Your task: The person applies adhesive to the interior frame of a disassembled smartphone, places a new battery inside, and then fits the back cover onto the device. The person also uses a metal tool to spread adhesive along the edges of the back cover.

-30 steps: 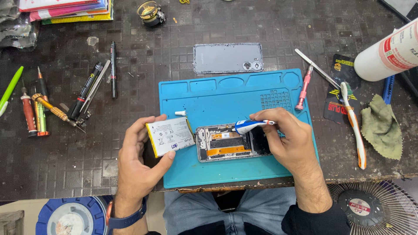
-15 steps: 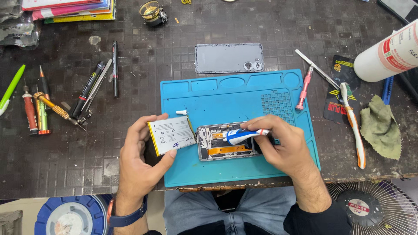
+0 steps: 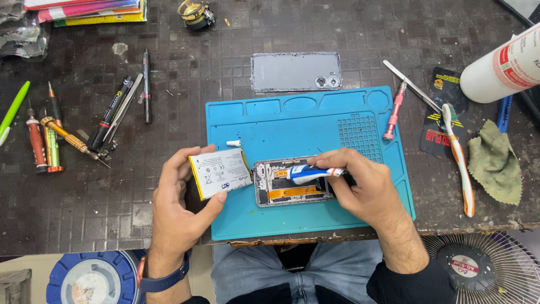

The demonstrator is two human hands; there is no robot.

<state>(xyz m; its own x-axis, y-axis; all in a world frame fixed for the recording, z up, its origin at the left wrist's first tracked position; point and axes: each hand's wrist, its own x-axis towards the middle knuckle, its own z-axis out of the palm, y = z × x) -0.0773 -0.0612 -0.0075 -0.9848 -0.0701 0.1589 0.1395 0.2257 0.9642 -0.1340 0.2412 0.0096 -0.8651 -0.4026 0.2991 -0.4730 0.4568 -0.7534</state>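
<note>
Phone body (image 3: pixel 292 183), opened with its back off, lies flat near the front edge of a blue work mat (image 3: pixel 281 126) in the head camera's view, its inner frame and an orange flex strip showing. The right hand (image 3: pixel 360 183) rests over the phone's right end and pinches a small white and blue tube (image 3: pixel 308 174) between thumb and fingers, the tube lying sideways across the open body with its nozzle end pointing left. The left hand (image 3: pixel 180 202) grips a flat white battery (image 3: pixel 220 173) with a yellow edge, thumb below and fingers curled over the top, holding it just beside the phone's left end, tilted a little. A small white cap (image 3: pixel 234 144) sits on the mat just above the battery. Beyond the mat's far edge the grey back cover (image 3: pixel 295 72) lies face down on the dark bench. To the right of the mat are a pink screwdriver (image 3: pixel 392 115), metal tweezers (image 3: pixel 412 86), a toothbrush (image 3: pixel 458 157), a green cloth (image 3: pixel 495 163) and a white bottle (image 3: pixel 500 67). At the left of the bench lie several screwdrivers (image 3: pixel 53 138) and pens.
</note>
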